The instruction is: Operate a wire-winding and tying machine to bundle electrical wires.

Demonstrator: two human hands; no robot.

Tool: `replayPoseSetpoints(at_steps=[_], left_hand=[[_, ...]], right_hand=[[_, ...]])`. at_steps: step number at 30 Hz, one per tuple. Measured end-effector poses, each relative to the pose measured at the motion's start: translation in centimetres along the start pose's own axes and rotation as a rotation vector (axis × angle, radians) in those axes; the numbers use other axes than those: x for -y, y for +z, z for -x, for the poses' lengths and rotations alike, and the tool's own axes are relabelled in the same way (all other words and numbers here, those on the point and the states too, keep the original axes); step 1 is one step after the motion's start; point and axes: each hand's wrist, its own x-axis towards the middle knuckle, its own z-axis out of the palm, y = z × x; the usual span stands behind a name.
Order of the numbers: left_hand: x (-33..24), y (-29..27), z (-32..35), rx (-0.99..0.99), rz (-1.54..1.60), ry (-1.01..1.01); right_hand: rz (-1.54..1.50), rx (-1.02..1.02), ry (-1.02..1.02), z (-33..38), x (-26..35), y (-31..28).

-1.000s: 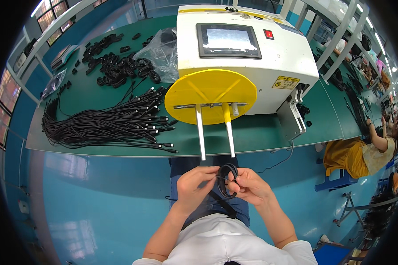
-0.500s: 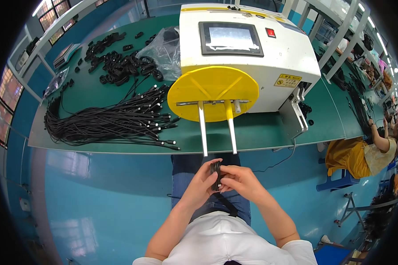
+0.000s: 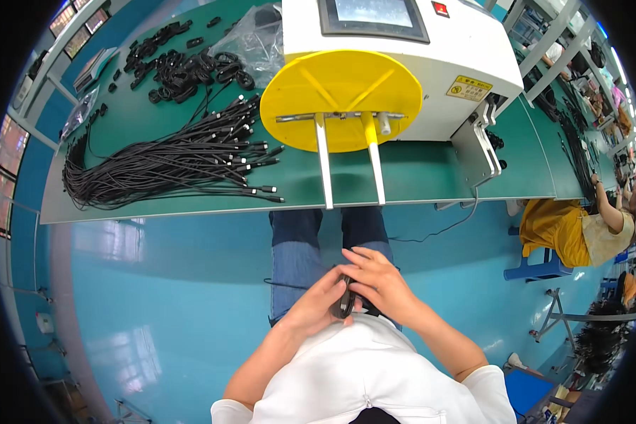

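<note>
A small coil of black cable (image 3: 344,304) sits between my two hands, over my lap and close to my white top. My left hand (image 3: 319,302) is closed around the coil from the left, its fingers partly behind it. From the right, my right hand (image 3: 380,284) lies against the coil, with its fingers reaching over the top and its thumb side near the loops. Part of the coil is covered by the fingers. A length of thin black cable (image 3: 284,283) shows to the left, across my jeans.
Ahead on the green table (image 3: 212,196) stands a white machine (image 3: 445,67) with a yellow disc (image 3: 340,78) and two prongs (image 3: 323,162) jutting past the edge. Left lie a bundle of black cables (image 3: 155,166) and a pile of coiled cables (image 3: 180,71). A person (image 3: 604,226) sits at right.
Both hands have drawn nearer to my body with the coil, which now tilts more. My right fingers have spread over its top. The view has shifted, so the table sits higher.
</note>
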Motion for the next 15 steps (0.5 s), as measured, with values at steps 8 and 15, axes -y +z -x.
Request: replayPoseSetpoints(at_steps=[8, 15], left_hand=[[1.5, -0.5, 1.3, 0.013, -0.424, -0.262], [-1.0, 1.5, 0.2, -0.099, -0.925, 0.025]], right_hand=[[0.001, -0.05, -0.089, 3.7, -0.5, 2.4], [0.162, -0.155, -0.188, -0.4, 0.1, 2.0]])
